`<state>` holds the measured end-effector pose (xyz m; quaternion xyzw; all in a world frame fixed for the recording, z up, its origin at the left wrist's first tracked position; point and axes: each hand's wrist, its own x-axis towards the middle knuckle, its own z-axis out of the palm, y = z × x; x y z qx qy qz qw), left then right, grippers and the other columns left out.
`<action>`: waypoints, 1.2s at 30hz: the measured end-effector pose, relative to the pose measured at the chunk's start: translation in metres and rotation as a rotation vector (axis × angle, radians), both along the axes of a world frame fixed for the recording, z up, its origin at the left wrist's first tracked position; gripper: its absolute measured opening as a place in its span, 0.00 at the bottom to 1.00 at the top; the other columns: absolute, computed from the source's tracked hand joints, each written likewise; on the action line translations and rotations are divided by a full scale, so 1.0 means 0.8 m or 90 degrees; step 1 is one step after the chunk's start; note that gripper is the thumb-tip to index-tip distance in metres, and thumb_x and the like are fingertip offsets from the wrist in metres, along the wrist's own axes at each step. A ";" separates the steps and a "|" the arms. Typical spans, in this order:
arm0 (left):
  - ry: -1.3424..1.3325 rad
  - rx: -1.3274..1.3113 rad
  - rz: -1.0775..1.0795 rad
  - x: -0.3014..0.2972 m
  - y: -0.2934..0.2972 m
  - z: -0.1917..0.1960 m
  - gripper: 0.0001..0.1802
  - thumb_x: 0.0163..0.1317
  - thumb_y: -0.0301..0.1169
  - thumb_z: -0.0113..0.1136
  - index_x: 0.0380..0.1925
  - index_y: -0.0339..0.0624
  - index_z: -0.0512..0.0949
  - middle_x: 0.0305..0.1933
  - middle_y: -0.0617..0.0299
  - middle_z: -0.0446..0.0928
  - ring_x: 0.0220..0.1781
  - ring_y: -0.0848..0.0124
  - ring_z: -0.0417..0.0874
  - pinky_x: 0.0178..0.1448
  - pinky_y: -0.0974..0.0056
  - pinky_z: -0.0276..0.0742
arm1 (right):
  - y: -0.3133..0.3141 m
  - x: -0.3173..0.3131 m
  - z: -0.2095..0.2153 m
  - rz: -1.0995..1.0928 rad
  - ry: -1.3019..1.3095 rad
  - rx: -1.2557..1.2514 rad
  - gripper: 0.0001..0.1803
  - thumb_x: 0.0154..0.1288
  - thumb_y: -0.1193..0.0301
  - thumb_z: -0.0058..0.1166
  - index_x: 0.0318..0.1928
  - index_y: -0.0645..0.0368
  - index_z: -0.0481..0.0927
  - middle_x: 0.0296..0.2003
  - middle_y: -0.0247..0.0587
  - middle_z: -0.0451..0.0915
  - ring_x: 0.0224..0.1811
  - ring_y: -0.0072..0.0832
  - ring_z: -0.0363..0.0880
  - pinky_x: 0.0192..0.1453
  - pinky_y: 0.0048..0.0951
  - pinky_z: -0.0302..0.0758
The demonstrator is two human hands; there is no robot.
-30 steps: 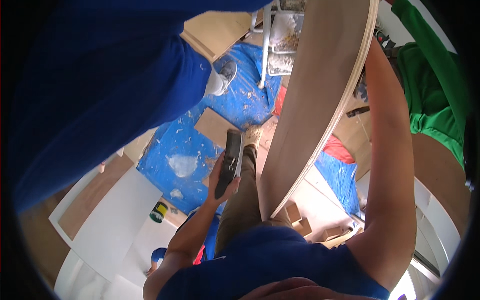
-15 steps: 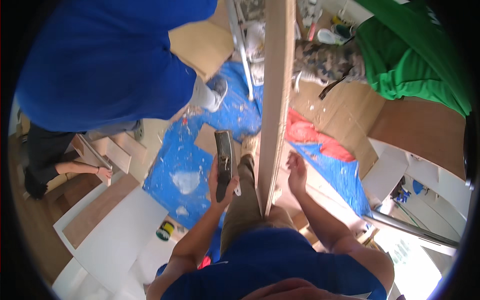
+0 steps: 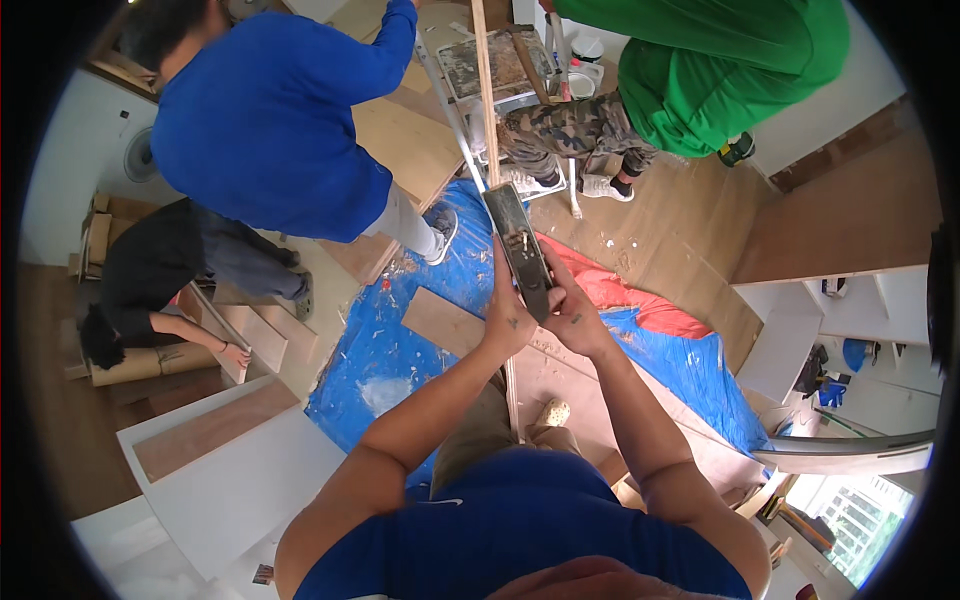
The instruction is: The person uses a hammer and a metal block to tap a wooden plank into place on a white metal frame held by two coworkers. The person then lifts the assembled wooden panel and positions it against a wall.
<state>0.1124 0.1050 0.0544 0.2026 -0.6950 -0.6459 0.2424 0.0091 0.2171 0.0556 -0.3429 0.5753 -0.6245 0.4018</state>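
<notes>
A dark, block-shaped hand plane [image 3: 518,250] with pale shavings in its middle lies along the narrow edge of a long upright board [image 3: 486,90]. My left hand [image 3: 508,318] wraps the plane's near left side. On its near right side, my right hand [image 3: 574,318] grips it too. The board runs away from my body between my legs, its near part partly hidden by my hands and the plane. Whether the plane's sole touches the edge everywhere cannot be made out.
A person in a blue shirt [image 3: 265,130] stands at the far left, and one in green [image 3: 730,60] at the far right by a stepladder [image 3: 450,100]. Another person in black [image 3: 160,265] bends at the left. Blue sheeting [image 3: 370,340] and white panels [image 3: 240,480] lie around.
The plane has moved from beside the board onto its edge. My right hand has come across and taken hold of it. My view has shifted, and the board now appears edge-on.
</notes>
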 end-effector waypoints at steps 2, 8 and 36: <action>-0.035 -0.019 -0.016 0.013 0.018 -0.011 0.70 0.61 0.30 0.79 0.86 0.43 0.30 0.74 0.46 0.71 0.69 0.59 0.80 0.56 0.60 0.88 | 0.016 0.012 -0.009 -0.043 0.035 -0.014 0.59 0.59 0.78 0.72 0.86 0.58 0.51 0.77 0.53 0.69 0.75 0.40 0.74 0.74 0.40 0.76; -0.079 -0.267 -0.127 0.041 -0.048 -0.013 0.54 0.59 0.28 0.77 0.83 0.40 0.58 0.84 0.39 0.61 0.86 0.43 0.61 0.89 0.45 0.51 | 0.016 0.025 -0.062 -0.256 0.318 -0.017 0.54 0.54 0.74 0.74 0.81 0.61 0.63 0.71 0.58 0.75 0.67 0.52 0.79 0.69 0.49 0.77; 0.270 -0.505 0.119 -0.265 -0.349 -0.031 0.22 0.83 0.40 0.46 0.65 0.36 0.74 0.65 0.40 0.71 0.71 0.44 0.70 0.77 0.49 0.64 | -0.288 -0.153 -0.053 -0.444 0.681 -0.152 0.41 0.49 0.72 0.76 0.68 0.61 0.78 0.43 0.49 0.79 0.49 0.49 0.77 0.56 0.46 0.76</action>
